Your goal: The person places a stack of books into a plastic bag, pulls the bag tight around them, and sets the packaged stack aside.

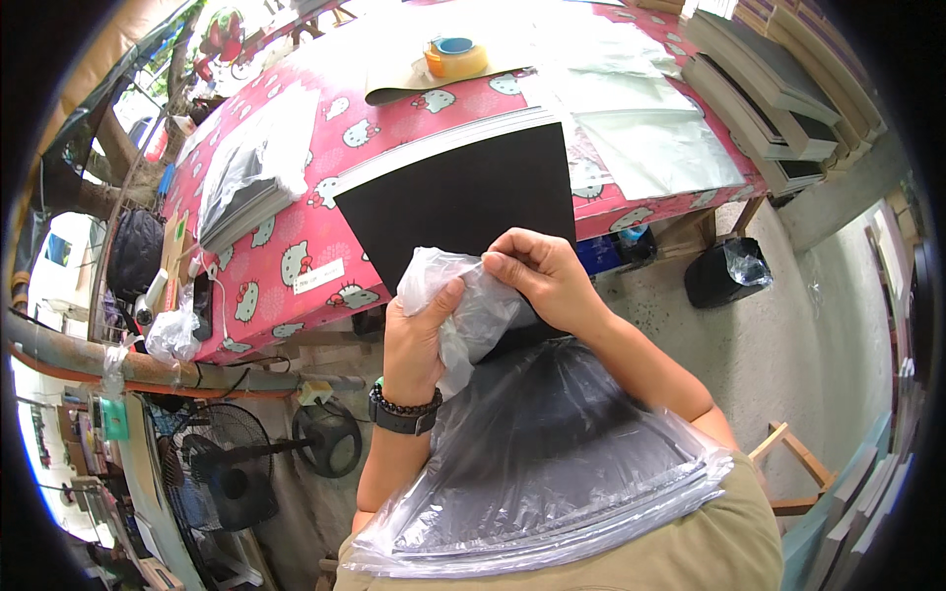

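Note:
A crumpled clear plastic bag [478, 313] is bunched up between my two hands. My left hand [419, 340] is closed around its left side, thumb on top. With thumb and fingertips pressed together, my right hand [547, 281] pinches the bag's upper right edge. Just beyond them, a stack of flat black boards [463, 197] with pale edges lies on the table and reaches over its near edge. On my lap rests a pile of clear plastic sleeves [562, 453] over something dark; what is inside is hard to make out.
The pink patterned tablecloth [296, 266] carries a plastic-wrapped stack [251, 187] at left, tape rolls [456, 59] at the back and clear sleeves [655, 148] at right. Thick board stacks [764, 89] stand far right. A black bin [724, 276] and a fan [227, 463] flank me.

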